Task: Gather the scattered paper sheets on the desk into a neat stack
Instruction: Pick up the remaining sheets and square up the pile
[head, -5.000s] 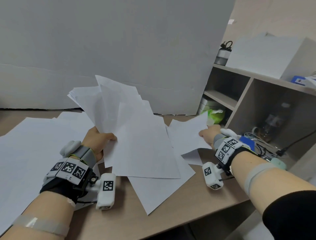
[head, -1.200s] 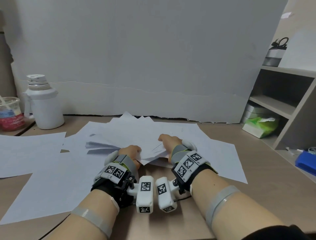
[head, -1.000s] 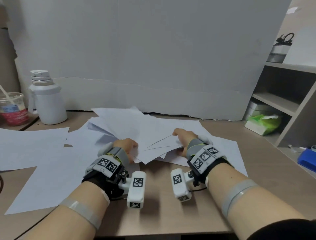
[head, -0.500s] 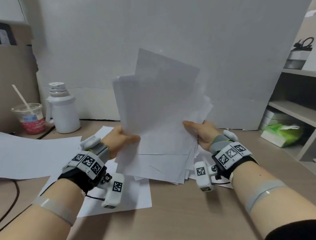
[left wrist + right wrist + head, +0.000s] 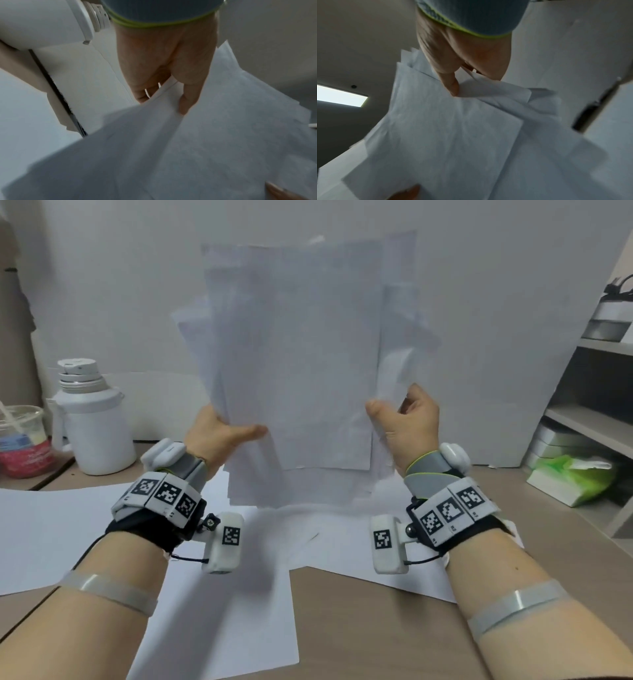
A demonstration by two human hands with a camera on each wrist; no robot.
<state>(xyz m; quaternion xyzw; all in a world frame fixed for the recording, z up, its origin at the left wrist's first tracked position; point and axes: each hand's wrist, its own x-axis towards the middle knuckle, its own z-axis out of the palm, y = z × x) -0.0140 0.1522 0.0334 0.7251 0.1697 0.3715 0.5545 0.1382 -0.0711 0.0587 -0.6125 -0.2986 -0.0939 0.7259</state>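
The left hand (image 5: 219, 433) and right hand (image 5: 407, 419) are pinching the upright bundle of sheets (image 5: 301, 354) by its side edges; it is looking light, floppy and slippery.

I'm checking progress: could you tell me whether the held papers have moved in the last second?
Yes: the papers rose off the desk, now upright.

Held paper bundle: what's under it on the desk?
Under the bundle, loose sheets still lie on the desk. What lies directly behind its lower edge is hidden.
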